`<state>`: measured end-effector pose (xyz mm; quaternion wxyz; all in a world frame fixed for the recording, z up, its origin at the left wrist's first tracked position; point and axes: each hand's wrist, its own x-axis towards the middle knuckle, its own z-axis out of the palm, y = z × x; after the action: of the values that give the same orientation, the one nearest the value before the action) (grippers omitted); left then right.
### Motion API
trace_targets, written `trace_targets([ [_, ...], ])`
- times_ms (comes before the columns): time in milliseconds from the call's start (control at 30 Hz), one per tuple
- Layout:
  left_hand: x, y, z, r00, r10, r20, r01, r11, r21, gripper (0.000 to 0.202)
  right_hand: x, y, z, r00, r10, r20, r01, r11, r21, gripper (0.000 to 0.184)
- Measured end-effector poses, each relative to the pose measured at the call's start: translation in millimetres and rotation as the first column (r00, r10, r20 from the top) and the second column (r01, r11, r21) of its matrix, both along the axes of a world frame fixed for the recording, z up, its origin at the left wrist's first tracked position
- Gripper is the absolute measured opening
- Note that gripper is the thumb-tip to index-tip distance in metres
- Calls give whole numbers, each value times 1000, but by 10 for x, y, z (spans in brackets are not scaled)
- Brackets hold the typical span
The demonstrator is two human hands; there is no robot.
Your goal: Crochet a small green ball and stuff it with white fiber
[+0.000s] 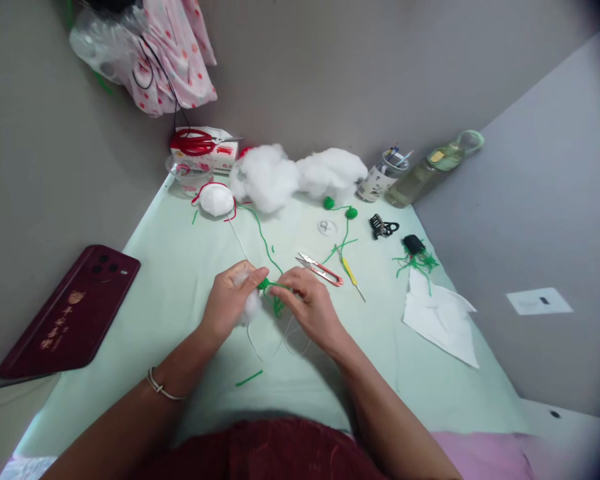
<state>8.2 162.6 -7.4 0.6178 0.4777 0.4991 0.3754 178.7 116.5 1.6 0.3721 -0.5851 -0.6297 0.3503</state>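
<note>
Over the middle of the table, my left hand is closed on a small green piece of yarn work, with a soft white piece under its fingers. My right hand pinches a green yarn strand that runs from this piece. Loose green strands hang between the hands, and a thin white yarn loops below them. Just beyond my right hand lie thread snips with orange handles and a yellow-handled crochet hook. The fingertips of my right hand are partly hidden.
White stuffing lies along the back wall, beside a white yarn ball and red scissors on a tissue pack. Two green balls, a black hair claw, a bottle and paper are rightward; a phone is left.
</note>
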Motion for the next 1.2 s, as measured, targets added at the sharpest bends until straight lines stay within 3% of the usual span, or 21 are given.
trace_targets([
  [67, -11, 11, -16, 1000, 4, 6, -4, 1000, -9, 49, 34, 8, 44, 999, -24, -45, 29, 993, 117, 18],
  [133, -13, 18, -31, 1000, -2, 12, 2, 1000, -17, 53, 47, 7, 97, 961, 37, -273, -9, 995, 104, 23],
  [200, -6, 19, -43, 1000, -11, 15, 11, 1000, -25, 55, 37, -1, 133, 824, 69, -563, -78, 997, 8, 32],
  [267, 4, 14, -50, 1000, -19, 17, 19, 999, -28, 55, 13, -12, 142, 705, 13, -709, -107, 990, -88, 33],
  [333, 14, 5, -49, 1000, -24, 19, 24, 999, -27, 55, -20, -23, 128, 745, -57, -665, -58, 987, -149, 30],
  [400, 22, -3, -41, 1000, -23, 22, 23, 999, -23, 55, -53, -32, 99, 865, -106, -490, 28, 986, -164, 35],
  [467, 30, -10, -28, 999, -25, 25, 25, 1000, -18, 55, -84, -38, 65, 955, -90, -282, 44, 986, -163, 40],
  [533, 34, -12, -16, 999, -28, 27, 28, 1000, -12, 55, -109, -42, 34, 990, -34, -139, 14, 989, -147, 40],
  [733, 29, -1, -26, 1000, -28, -2, 28, 999, 30, 55, -135, -47, -14, 996, -59, -65, 57, 998, -23, 10],
  [967, 41, -38, -42, 997, 61, -53, -49, 978, 202, 28, -46, 25, -58, 982, -174, -70, 183, 969, 163, 9],
  [1067, 55, -68, -49, 991, 97, -94, -58, 934, 352, 23, -47, 24, -46, 975, -205, -81, 216, 965, 148, 11],
  [1200, 66, -71, -110, 982, 78, -171, 11, 883, 469, 11, -105, -14, -38, 982, -184, -37, 185, 982, 33, 12],
])
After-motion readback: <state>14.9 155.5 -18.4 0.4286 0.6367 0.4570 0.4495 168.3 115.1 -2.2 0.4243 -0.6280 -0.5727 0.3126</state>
